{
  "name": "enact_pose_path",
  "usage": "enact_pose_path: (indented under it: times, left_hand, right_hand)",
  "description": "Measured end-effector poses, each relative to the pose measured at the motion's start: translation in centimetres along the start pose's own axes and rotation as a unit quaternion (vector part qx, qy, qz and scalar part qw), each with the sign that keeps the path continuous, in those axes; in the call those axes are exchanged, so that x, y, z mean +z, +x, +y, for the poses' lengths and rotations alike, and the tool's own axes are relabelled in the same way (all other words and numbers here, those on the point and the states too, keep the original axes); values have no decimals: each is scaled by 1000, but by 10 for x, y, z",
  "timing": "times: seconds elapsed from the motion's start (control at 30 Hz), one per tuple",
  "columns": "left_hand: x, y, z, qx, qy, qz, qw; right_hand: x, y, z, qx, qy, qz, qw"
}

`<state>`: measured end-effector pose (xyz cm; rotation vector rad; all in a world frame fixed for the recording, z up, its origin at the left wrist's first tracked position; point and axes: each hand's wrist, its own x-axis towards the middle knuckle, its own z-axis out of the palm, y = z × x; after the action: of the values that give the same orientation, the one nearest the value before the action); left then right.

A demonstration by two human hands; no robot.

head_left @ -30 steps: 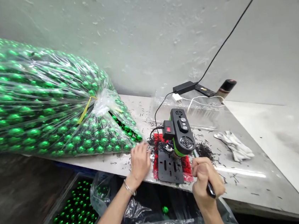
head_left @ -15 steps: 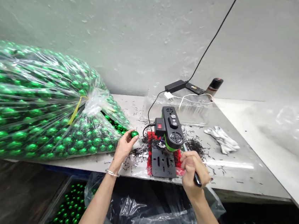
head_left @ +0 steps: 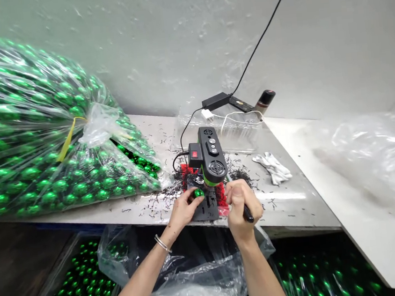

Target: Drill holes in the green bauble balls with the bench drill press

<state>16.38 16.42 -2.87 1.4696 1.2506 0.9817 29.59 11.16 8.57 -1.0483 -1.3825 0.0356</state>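
My left hand [head_left: 183,209] pinches a shiny green ball [head_left: 198,193] between thumb and fingers, over the slotted black base plate [head_left: 209,208] of a small machine. The machine's black head [head_left: 212,153], with a red switch box on its side, stands above and just behind the ball. My right hand [head_left: 242,202] is wrapped round a black-ended lever handle [head_left: 248,214] at the machine's right. A red mat [head_left: 221,195] shows under the base plate. A large clear bag [head_left: 42,150] of green balls, tied with a yellow strip, lies to the left with a torn opening facing the machine.
Black shavings [head_left: 237,176] lie scattered on the table. White gloves [head_left: 273,167] rest at the right; behind are a clear plastic tray [head_left: 242,136], a power adapter [head_left: 215,101] and a dark-capped bottle [head_left: 265,101]. Below the front edge, a lined bin [head_left: 77,283] holds green balls.
My left hand has carried the green ball from beside the bag's opening rightward onto the machine's base plate. My right hand stays on the lever handle. The camera view has shifted a little.
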Motion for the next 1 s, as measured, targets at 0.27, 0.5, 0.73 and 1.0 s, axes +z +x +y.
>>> enact_pose_path:
  times: [0.27,0.5,0.73,1.0]
  left_hand:
    - [0,-3,-5,213,211,-6,954]
    - [7,-4,-13,266,236,25,934]
    - [10,-5,-15,252,243,23,936]
    - [10,-6,-15,257,250,26,933]
  right_hand:
    - [-1,-5,3,-7,-8,0,1000]
    - [-3,-24,19,-35,-15,-18,999]
    - [6,-58,57,-128,-44,-1,991]
    - [15,-71,68,-113,-15,42,993]
